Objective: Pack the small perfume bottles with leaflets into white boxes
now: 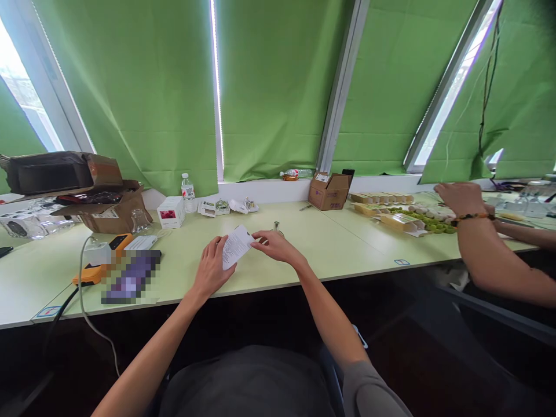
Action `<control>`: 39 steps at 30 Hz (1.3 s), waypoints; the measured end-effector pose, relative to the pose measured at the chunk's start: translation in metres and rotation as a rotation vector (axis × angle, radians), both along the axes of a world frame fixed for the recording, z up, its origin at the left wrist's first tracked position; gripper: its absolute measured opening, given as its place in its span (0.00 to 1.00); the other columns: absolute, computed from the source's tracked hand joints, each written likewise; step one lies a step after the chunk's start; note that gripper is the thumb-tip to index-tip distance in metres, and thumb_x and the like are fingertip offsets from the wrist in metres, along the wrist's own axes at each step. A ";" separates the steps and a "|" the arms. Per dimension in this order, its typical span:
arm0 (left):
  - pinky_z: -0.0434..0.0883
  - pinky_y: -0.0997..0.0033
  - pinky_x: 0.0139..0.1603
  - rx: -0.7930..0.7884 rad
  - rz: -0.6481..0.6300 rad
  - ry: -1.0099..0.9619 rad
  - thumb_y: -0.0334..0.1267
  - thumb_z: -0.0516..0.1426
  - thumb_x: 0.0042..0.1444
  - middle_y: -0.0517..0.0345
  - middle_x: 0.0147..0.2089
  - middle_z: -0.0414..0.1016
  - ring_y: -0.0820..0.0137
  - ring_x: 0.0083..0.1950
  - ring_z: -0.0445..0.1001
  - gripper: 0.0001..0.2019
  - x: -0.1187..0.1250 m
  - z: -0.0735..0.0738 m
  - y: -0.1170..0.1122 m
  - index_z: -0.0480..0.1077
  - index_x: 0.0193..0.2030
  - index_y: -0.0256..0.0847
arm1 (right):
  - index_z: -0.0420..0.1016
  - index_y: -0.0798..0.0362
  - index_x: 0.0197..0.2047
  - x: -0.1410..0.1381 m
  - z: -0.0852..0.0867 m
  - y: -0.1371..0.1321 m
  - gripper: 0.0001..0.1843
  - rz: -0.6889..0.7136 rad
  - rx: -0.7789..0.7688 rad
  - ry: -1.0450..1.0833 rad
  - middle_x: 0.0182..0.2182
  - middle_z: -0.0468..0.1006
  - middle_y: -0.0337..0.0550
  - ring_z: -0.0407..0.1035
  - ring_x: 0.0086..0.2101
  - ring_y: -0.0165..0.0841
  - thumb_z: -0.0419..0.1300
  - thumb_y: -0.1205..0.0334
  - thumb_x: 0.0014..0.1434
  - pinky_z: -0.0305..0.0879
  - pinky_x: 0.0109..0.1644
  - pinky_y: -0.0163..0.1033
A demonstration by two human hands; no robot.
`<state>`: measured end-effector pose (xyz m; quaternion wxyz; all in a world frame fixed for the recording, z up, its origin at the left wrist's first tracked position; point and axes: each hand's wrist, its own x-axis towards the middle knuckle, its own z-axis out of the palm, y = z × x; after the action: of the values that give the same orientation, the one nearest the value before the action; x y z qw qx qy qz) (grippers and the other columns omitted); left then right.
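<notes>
Two hands hold one white paper (236, 246) just above the table (339, 249). Left hand (211, 269) grips its lower edge, fingers curled round it. Right hand (274, 245) pinches its right corner. A white box (171, 211) and a bottle (188, 193) stand farther back. Another person's hand (459, 197) reaches over trays at the right.

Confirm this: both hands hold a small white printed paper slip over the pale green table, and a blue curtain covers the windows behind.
Not quite. The head view shows the curtain is green; the rest of the statement stands.
</notes>
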<state>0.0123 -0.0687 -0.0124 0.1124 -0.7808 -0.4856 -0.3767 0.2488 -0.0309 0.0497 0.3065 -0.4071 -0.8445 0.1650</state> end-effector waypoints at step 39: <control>0.74 0.62 0.44 -0.172 -0.095 -0.269 0.48 0.50 0.64 0.48 0.57 0.72 0.62 0.48 0.77 0.26 -0.011 0.026 -0.010 0.51 0.67 0.47 | 0.77 0.48 0.50 -0.024 0.003 -0.022 0.15 -0.006 0.236 0.038 0.47 0.80 0.42 0.74 0.37 0.34 0.59 0.66 0.60 0.66 0.40 0.36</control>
<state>0.0016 -0.0792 0.0132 -0.0388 -0.7521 -0.4894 -0.4398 0.2245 -0.0533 0.0523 0.3688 -0.3673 -0.8509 0.0712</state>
